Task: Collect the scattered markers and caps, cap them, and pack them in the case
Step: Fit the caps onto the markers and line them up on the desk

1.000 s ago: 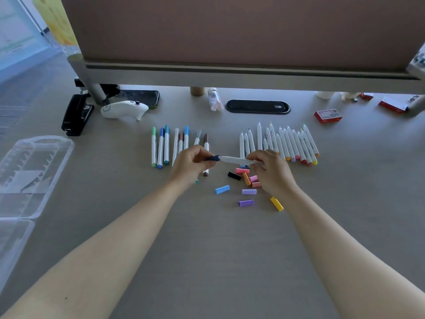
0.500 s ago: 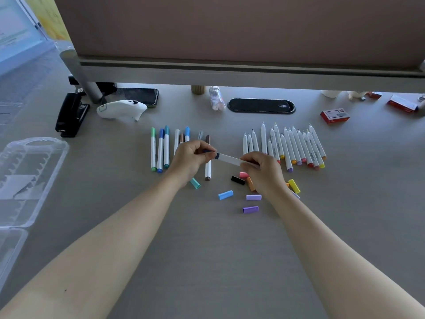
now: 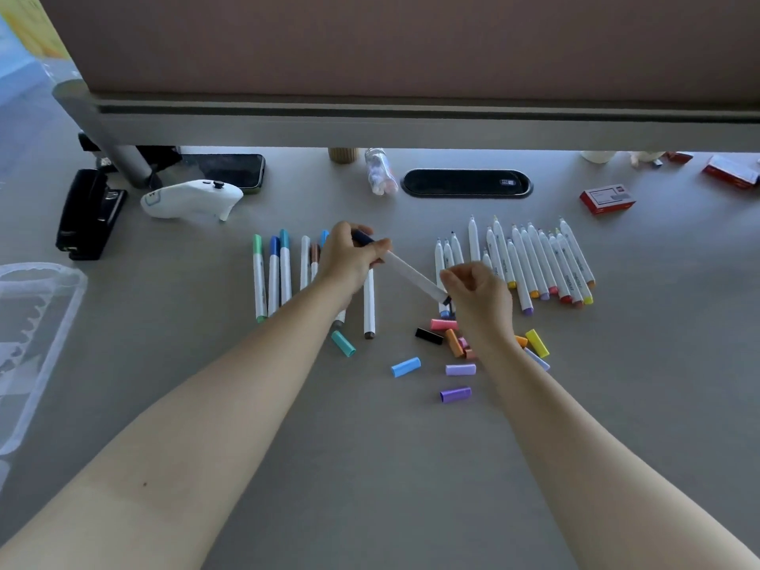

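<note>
My left hand (image 3: 349,261) grips a white marker (image 3: 411,275) at its dark blue capped end. The marker slants down to the right, and its dark lower end lies beside my right hand (image 3: 481,306), whose fingers are loosely curled and hold nothing. Several capped markers (image 3: 273,277) lie in a row under and left of my left hand. Several uncapped markers (image 3: 534,265) lie in a row to the right. Loose caps lie scattered below: teal (image 3: 343,343), light blue (image 3: 406,366), two purple (image 3: 460,369), black (image 3: 429,336), yellow (image 3: 537,343). The clear case (image 3: 37,343) lies open at the left edge.
A black stapler (image 3: 88,213), a white controller (image 3: 191,199) and a phone (image 3: 226,170) sit at the back left. A small bottle (image 3: 380,172), a cable grommet (image 3: 466,183) and a red box (image 3: 607,199) lie farther back. A partition (image 3: 411,113) overhangs the desk's far side.
The marker has tilted from level to slanting, its capped end raised by my left hand. My right hand has let go of its other end.
</note>
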A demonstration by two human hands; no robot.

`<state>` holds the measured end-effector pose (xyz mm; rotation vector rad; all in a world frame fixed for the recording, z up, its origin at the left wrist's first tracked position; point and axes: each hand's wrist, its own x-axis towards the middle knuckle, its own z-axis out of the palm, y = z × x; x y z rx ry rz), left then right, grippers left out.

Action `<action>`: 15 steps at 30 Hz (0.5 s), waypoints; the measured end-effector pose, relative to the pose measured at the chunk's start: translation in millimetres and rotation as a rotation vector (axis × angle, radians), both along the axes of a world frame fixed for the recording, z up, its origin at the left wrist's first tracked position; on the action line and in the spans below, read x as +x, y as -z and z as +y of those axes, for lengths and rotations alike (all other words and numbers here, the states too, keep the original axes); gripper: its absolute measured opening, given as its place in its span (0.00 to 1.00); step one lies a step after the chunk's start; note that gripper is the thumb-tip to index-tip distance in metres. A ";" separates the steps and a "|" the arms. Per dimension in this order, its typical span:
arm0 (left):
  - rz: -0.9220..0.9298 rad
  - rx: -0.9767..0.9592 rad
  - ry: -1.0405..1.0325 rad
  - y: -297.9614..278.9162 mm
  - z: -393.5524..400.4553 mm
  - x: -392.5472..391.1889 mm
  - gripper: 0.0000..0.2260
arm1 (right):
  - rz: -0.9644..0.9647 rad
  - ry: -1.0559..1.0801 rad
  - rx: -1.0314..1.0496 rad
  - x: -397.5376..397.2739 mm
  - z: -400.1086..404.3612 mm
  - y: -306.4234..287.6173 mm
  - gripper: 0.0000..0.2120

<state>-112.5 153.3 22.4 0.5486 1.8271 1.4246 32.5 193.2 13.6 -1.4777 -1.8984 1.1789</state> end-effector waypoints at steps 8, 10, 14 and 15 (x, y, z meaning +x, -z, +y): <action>0.381 -0.220 0.313 12.8 17.8 -12.4 0.23 | -0.526 -0.076 0.301 -6.7 18.4 24.6 0.14; 0.430 -0.245 0.348 15.0 19.6 -12.7 0.25 | -0.638 -0.104 0.350 -10.0 17.3 25.6 0.15; 0.478 -0.244 0.395 18.6 19.7 -15.2 0.25 | -0.739 -0.115 0.365 -16.0 17.9 29.3 0.15; 0.490 -0.243 0.409 19.6 19.0 -16.3 0.25 | -0.739 -0.115 0.358 -17.2 18.7 29.7 0.14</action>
